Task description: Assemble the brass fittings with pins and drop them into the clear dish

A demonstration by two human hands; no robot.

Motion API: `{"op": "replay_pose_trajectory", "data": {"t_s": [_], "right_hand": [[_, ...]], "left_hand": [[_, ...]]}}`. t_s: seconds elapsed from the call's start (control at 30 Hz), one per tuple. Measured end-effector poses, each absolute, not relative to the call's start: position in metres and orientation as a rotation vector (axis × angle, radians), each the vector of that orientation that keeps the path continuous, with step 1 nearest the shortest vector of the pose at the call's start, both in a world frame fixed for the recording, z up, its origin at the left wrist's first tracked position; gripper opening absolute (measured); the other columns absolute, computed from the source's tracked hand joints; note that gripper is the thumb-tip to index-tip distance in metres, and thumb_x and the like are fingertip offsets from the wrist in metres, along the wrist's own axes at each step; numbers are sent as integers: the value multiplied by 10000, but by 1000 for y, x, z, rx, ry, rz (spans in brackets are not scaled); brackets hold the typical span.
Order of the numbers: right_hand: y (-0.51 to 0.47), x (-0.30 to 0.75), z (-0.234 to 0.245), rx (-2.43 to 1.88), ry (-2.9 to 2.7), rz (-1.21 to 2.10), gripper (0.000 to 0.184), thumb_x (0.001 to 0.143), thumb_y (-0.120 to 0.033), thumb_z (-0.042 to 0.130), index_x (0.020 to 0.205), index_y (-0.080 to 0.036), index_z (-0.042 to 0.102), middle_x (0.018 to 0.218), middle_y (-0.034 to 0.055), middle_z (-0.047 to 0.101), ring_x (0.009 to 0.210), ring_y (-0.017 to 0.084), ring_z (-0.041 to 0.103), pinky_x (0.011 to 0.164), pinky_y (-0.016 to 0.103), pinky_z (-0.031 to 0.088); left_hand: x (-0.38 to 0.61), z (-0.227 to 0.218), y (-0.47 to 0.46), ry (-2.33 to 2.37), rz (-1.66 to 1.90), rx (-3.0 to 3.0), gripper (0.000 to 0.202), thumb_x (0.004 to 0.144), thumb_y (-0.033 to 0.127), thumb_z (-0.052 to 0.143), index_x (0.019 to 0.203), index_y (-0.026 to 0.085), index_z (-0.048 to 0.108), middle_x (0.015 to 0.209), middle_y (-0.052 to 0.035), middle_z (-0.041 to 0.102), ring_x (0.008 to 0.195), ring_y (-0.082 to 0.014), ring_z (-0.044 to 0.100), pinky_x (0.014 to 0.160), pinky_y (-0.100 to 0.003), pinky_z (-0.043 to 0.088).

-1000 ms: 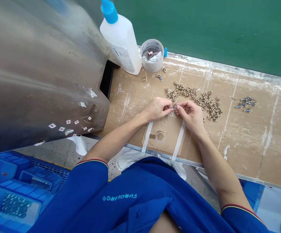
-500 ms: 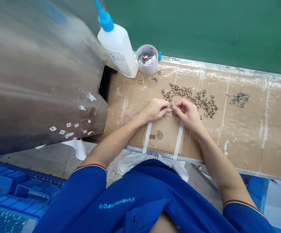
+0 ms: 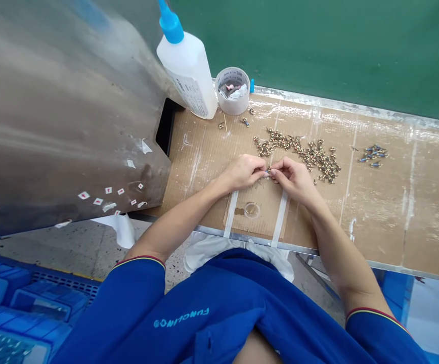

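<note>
My left hand (image 3: 244, 172) and my right hand (image 3: 291, 179) meet above the cardboard-covered bench top (image 3: 204, 172). Their fingertips pinch a tiny metal part (image 3: 268, 172) with a blue bit, mostly hidden by my fingers. Just beyond my right hand lies a loose heap of small brass fittings (image 3: 297, 150). Further right sits a small group of blue-tipped metal parts (image 3: 373, 156). A small clear round lid (image 3: 252, 210) lies on the cardboard below my hands, between two white tape strips (image 3: 230, 215).
A white glue bottle (image 3: 187, 71) with a blue nozzle and a cup of scraps (image 3: 232, 91) stand at the back. A dented metal housing (image 3: 71, 121) rises at the left, a green wall (image 3: 318, 45) behind. Blue crates (image 3: 26, 308) sit on the floor at lower left.
The view has shifted slightly, so the bench items sit a little differently in the frame. My hands remain together, pinching the tiny part.
</note>
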State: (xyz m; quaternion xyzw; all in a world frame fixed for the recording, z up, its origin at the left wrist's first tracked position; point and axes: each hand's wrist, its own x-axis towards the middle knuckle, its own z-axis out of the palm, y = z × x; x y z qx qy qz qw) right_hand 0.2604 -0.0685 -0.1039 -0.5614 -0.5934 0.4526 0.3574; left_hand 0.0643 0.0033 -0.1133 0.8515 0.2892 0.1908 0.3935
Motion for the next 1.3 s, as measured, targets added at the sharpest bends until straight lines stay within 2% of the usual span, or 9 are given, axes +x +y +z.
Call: {"op": "replay_pose_trajectory", "data": {"t_s": [0.23, 0.53, 0.63, 0.8, 0.9, 1.1, 1.3], "right_hand": [[-70, 255, -102, -1402, -1420, 1252, 401, 855, -603, 736, 796, -226, 612, 741, 35, 684, 669, 169, 602, 640, 310, 509], [-73, 251, -108, -1456, -1426, 1170, 285, 867, -464, 739, 775, -226, 610, 764, 38, 705, 704, 183, 622, 652, 313, 509], [-73, 250, -108, -1444, -1411, 1177, 318, 857, -496, 755, 767, -229, 607, 761, 35, 706, 699, 181, 628, 650, 315, 521], [-70, 249, -106, -1374, -1281, 1255, 479, 800, -675, 784, 778, -235, 595, 694, 6, 672, 634, 156, 612, 620, 311, 541], [-69, 250, -106, -1346, -1193, 1288, 523, 776, -728, 786, 810, -240, 600, 693, 0, 663, 636, 150, 621, 628, 311, 550], [-69, 252, -108, -1351, -1134, 1298, 551, 746, -758, 792, 837, -251, 599, 702, -3, 676, 650, 154, 651, 672, 336, 590], [-67, 252, -110, -1326, -1145, 1289, 503, 785, -705, 786, 852, -243, 597, 718, -4, 667, 663, 146, 646, 680, 325, 585]], "left_hand": [[64, -115, 4, 715, 576, 1979, 195, 858, 217, 717, 682, 144, 678, 659, 1, 658, 619, -113, 549, 660, -240, 404], [66, -111, 0, 745, 581, 1846, 198, 811, 218, 733, 642, 140, 665, 597, 24, 593, 582, -96, 479, 619, -236, 362], [67, -110, -2, 764, 578, 1832, 191, 801, 206, 724, 635, 139, 658, 592, 26, 582, 582, -94, 476, 608, -235, 349], [68, -111, -4, 790, 639, 1787, 213, 836, 271, 716, 674, 138, 682, 616, 10, 611, 588, -99, 487, 586, -228, 352], [68, -111, -4, 777, 654, 1749, 224, 863, 318, 713, 739, 132, 722, 652, -9, 648, 591, -101, 505, 570, -220, 363], [67, -109, -4, 804, 658, 1759, 203, 890, 310, 706, 821, 126, 757, 739, -37, 717, 615, -102, 539, 590, -220, 402], [67, -108, -3, 792, 663, 1874, 189, 920, 277, 694, 813, 140, 768, 757, -39, 730, 648, -113, 575, 634, -234, 431]]}}
